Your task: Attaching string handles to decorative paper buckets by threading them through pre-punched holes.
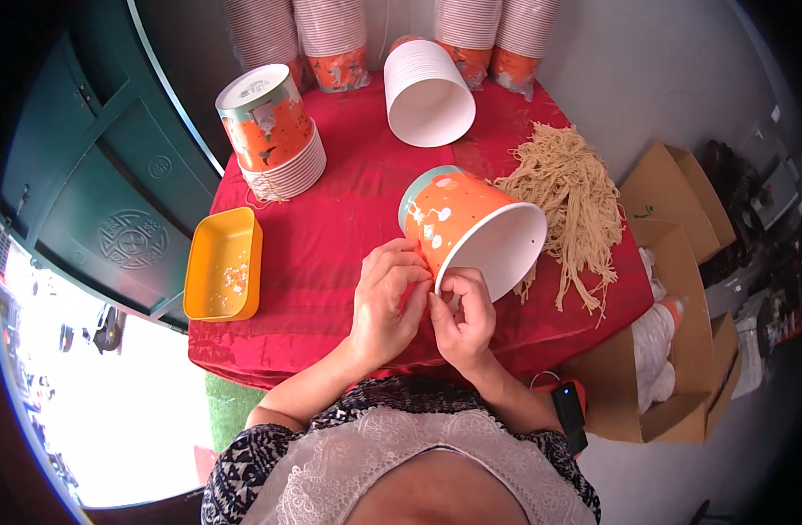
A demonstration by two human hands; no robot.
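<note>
An orange paper bucket [447,214] with a green base band and white interior lies tilted on its side in front of me, its mouth facing right and toward me. A small dark hole shows near the far right of its rim. My left hand [390,302] is closed at the outside of the near rim, thumb and fingers pinched together. Opposite it, my right hand [463,317] pinches the same rim, its curled fingers just inside the mouth. Anything small between the fingertips is hidden. Right behind the bucket lies a heap of beige cords [569,206].
A red cloth [331,262] covers the table. At left stand a yellow tray [223,306] with small white bits and an upside-down bucket stack [270,131]. Farther back lies a white nested stack [430,101], before wrapped stacks [335,44]. Cardboard boxes [672,236] stand right.
</note>
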